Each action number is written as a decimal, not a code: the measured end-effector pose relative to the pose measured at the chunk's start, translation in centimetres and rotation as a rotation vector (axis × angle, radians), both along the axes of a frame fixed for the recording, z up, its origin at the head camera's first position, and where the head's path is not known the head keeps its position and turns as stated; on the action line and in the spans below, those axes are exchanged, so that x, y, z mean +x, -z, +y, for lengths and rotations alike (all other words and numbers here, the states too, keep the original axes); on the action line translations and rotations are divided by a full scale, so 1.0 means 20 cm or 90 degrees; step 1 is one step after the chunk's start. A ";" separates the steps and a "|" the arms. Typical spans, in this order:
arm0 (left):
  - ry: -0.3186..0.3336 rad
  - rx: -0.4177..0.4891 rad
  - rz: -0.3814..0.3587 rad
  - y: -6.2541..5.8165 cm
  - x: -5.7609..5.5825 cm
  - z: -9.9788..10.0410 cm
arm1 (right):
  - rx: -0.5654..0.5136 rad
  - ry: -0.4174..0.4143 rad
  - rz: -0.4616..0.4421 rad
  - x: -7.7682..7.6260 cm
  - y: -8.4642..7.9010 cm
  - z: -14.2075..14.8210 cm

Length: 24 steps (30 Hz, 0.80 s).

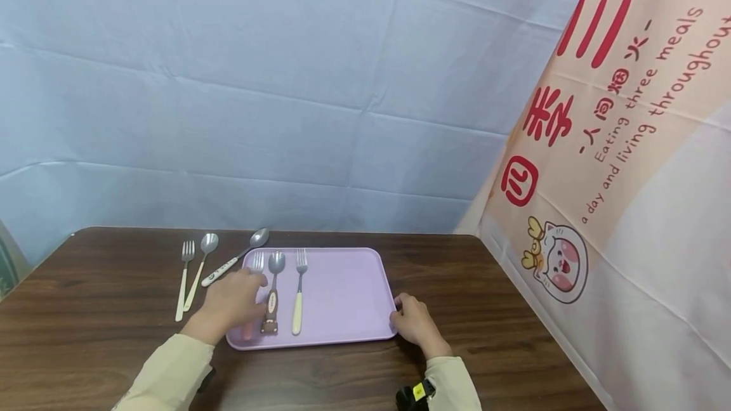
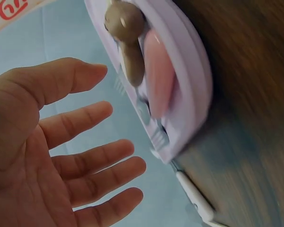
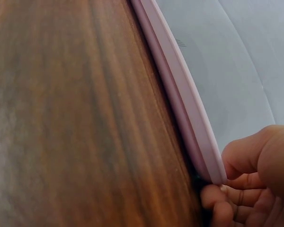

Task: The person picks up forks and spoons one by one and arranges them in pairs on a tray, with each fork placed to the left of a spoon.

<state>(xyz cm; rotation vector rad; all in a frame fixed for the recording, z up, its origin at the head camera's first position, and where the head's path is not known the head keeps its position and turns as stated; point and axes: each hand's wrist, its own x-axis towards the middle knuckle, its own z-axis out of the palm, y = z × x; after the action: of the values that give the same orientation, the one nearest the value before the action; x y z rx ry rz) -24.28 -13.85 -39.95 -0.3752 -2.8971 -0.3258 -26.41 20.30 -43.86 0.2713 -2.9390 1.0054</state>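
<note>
A lilac tray (image 1: 342, 297) lies on the table. On its left part rest a pink-handled fork (image 1: 257, 261), a spoon with a brown bear handle (image 1: 271, 309) and a cream-handled fork (image 1: 297, 313). My left hand (image 1: 233, 300) hovers over the tray's left end, partly covering the pink-handled fork. In the left wrist view the fingers (image 2: 99, 156) are spread with nothing between them, apart from the pink handle (image 2: 158, 75). At the tray's right edge, my right hand (image 1: 417, 321) pinches the rim (image 3: 199, 127), thumb above and fingers curled low at the edge.
Left of the tray, a fork (image 1: 183, 284) and a spoon (image 1: 197, 278), both light-handled, lie on the wooden table (image 1: 103, 309). Another spoon with a white patterned handle (image 1: 223, 269) slants close to the tray's left corner. Pale cloth (image 1: 285, 113) hangs behind; a printed cloth (image 1: 617, 176) hangs at right.
</note>
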 end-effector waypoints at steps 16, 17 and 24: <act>-0.029 0.029 -0.010 0.02 -0.03 -0.16 | 0.007 0.001 0.008 0.00 0.00 0.00; -0.032 0.030 -0.013 0.02 -0.03 -0.17 | 0.009 0.003 0.009 0.00 0.00 0.00; -0.053 0.054 -0.025 0.06 -0.08 -0.23 | 0.003 0.000 0.006 0.00 0.00 0.00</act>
<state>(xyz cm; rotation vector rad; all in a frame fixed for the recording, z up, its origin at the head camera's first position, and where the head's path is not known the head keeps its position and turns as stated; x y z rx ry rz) -25.92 -18.52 -41.11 -0.2361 -2.9147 -0.4464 -26.33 20.30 -43.85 0.2747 -2.9326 0.9943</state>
